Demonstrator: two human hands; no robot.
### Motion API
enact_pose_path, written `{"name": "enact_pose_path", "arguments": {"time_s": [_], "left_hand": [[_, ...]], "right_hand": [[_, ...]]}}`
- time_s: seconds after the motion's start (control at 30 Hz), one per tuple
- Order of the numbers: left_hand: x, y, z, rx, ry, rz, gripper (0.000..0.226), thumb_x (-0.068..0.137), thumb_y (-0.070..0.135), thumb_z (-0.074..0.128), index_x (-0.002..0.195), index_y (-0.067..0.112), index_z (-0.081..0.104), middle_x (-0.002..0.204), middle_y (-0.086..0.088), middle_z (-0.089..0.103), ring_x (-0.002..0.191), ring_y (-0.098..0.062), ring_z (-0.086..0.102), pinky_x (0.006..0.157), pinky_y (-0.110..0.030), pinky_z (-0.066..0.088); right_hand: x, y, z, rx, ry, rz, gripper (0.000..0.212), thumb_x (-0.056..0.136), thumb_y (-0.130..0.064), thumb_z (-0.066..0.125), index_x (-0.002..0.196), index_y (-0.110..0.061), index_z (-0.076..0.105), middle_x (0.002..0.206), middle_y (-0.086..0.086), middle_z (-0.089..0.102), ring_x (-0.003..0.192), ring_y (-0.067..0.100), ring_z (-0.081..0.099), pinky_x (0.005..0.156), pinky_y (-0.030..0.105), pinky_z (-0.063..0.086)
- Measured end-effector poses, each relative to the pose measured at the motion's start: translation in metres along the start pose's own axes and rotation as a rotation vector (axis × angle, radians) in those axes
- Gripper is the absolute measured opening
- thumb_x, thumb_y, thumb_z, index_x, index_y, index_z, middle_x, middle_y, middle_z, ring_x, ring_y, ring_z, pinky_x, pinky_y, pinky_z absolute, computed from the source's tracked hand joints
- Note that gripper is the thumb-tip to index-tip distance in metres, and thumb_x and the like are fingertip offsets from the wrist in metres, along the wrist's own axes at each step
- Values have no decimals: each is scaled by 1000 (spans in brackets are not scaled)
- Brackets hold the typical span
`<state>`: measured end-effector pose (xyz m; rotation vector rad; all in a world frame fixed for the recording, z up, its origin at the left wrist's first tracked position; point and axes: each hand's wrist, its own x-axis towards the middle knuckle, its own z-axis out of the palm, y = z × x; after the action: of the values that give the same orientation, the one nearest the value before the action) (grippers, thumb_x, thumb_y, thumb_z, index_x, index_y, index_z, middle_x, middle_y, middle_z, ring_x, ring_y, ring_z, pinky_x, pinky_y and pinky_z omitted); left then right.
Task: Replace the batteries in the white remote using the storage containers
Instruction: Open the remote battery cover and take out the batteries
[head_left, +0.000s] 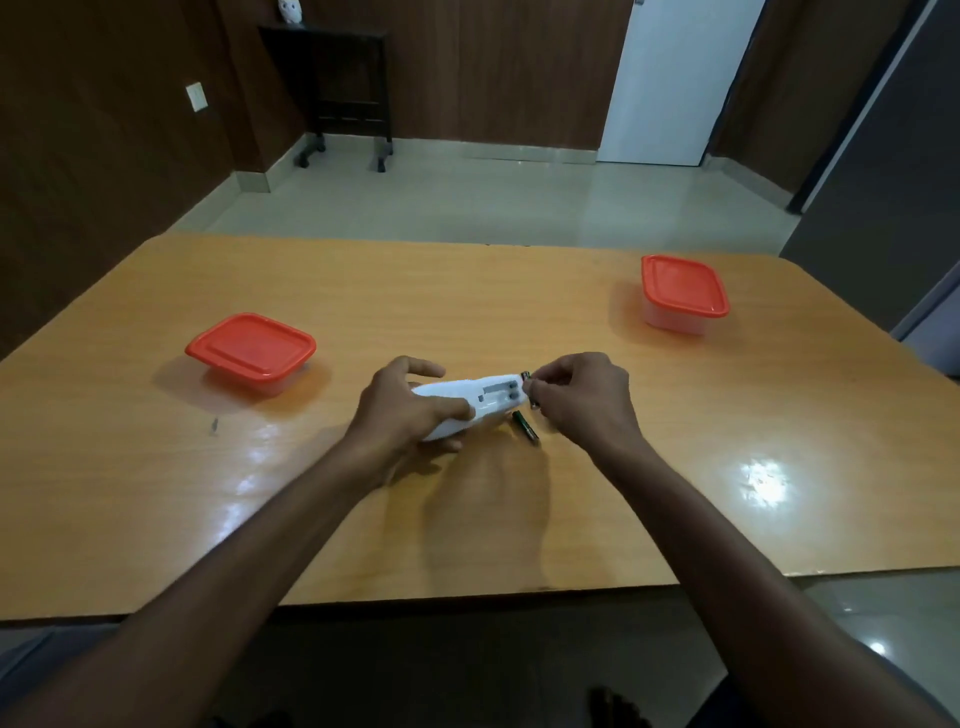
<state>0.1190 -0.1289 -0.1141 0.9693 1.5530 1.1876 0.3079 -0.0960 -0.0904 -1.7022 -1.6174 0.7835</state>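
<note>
The white remote (470, 402) lies back side up in my left hand (402, 410), just above the middle of the wooden table (467, 291), its battery bay open at the right end. My right hand (579, 397) pinches a small dark battery (529, 383) at that open end. A second dark battery (525, 433) lies on the table just below the remote's end. Two clear storage containers with orange lids stand closed: one at the left (250, 349), one at the far right (683, 291).
The table's near edge runs below my forearms. A small dark mark (213, 425) sits on the table left of my left arm. Beyond the table are tiled floor, a dark rolling stand (343, 93) and a white door (675, 78).
</note>
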Motion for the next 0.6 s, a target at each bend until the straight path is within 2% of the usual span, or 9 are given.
{"name": "enact_pose_path", "arguments": {"time_s": [0.07, 0.13, 0.2, 0.27, 0.37, 0.47, 0.5, 0.6], "left_hand": [[3, 4, -7, 1, -1, -22, 54, 59, -1, 92, 99, 12, 58, 111, -23, 65, 67, -40, 75, 60, -44, 63], [5, 8, -12, -31, -9, -38, 51, 58, 0, 94, 98, 7, 63, 109, -25, 68, 71, -36, 76, 61, -40, 63], [7, 12, -15, -90, -6, -33, 46, 59, 0, 93, 99, 4, 70, 108, -26, 71, 72, -29, 76, 58, -32, 62], [9, 13, -17, -127, 21, -31, 53, 60, 1, 93, 108, 6, 70, 107, -21, 71, 70, -25, 75, 58, -29, 62], [13, 8, -20, -126, 88, -48, 69, 60, 6, 95, 119, 7, 59, 99, -14, 71, 68, -24, 74, 65, -33, 63], [21, 0, -19, -84, 123, -36, 59, 58, 16, 97, 110, 10, 69, 91, -12, 78, 69, -23, 72, 83, -41, 63], [22, -2, -17, -57, 131, -25, 58, 58, 19, 97, 110, 12, 73, 91, -10, 79, 66, -21, 71, 84, -40, 62], [21, -4, -11, 26, 173, -17, 70, 61, 22, 96, 125, 15, 69, 96, -5, 78, 57, -12, 68, 66, -28, 57]], "right_hand": [[2, 6, 0, -151, -38, -36, 14, 81, -12, 65, 79, -11, 79, 92, -1, 78, 81, 20, 71, 69, 29, 58], [1, 9, 3, -281, -46, -71, 18, 78, -8, 59, 75, -8, 77, 95, -1, 79, 78, 27, 69, 64, 30, 55], [0, 9, 4, -403, -66, -100, 19, 74, -6, 57, 77, -5, 76, 82, 9, 76, 75, 36, 67, 60, 36, 53], [-1, 8, 5, -490, -91, -121, 19, 71, -4, 58, 79, -6, 75, 74, 15, 70, 73, 38, 65, 61, 38, 55], [-1, 9, 5, -541, -104, -155, 20, 74, -2, 58, 83, -6, 75, 77, 15, 70, 77, 36, 65, 65, 37, 55], [1, 11, 6, -539, -134, -164, 22, 78, -2, 58, 90, -5, 76, 82, 15, 73, 84, 34, 66, 74, 41, 58], [2, 12, 6, -532, -139, -164, 22, 78, -3, 58, 89, -4, 76, 81, 15, 73, 84, 34, 66, 74, 41, 58], [3, 14, 7, -503, -131, -172, 19, 76, -2, 56, 85, 0, 73, 78, 19, 73, 83, 38, 66, 69, 43, 57]]}}
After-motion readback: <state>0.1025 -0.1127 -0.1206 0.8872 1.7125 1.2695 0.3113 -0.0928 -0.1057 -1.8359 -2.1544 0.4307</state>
